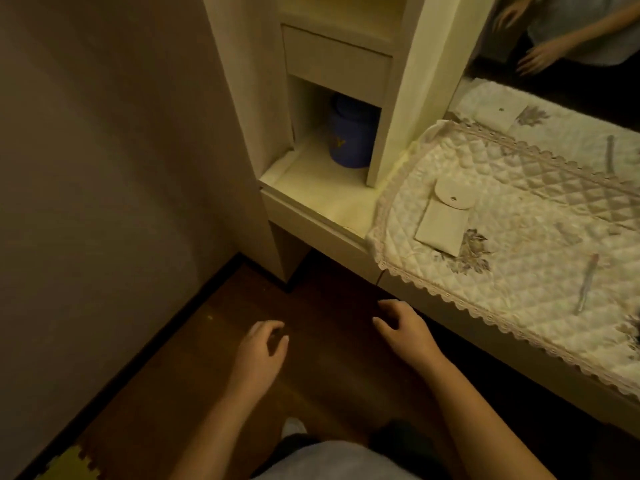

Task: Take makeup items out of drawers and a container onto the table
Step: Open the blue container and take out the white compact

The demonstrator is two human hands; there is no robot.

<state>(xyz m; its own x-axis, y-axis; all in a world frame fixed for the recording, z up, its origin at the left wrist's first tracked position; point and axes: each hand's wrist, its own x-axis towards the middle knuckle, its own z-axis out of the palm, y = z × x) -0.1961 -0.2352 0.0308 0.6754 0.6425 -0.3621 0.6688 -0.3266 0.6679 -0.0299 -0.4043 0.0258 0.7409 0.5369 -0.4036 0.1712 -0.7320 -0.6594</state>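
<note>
My left hand (265, 348) and my right hand (403, 327) hover over the dark wood floor, below the front edge of the dressing table (318, 225); both hold nothing, fingers loosely curled and apart. A blue lidded container (349, 135) stands in the open cubby of the white side unit. Above the cubby is a small shut drawer (337, 62). On the quilted cloth (519, 202) lie a cream pouch with a snap flap (445, 216) and a thin pencil-like stick (587, 284). Another thin stick (610, 155) lies further back.
A mirror (561, 32) behind the table reflects my hands and the pouch. A grey wall (104, 150) stands at left. A green foam mat (69, 462) lies at the bottom left corner of the floor.
</note>
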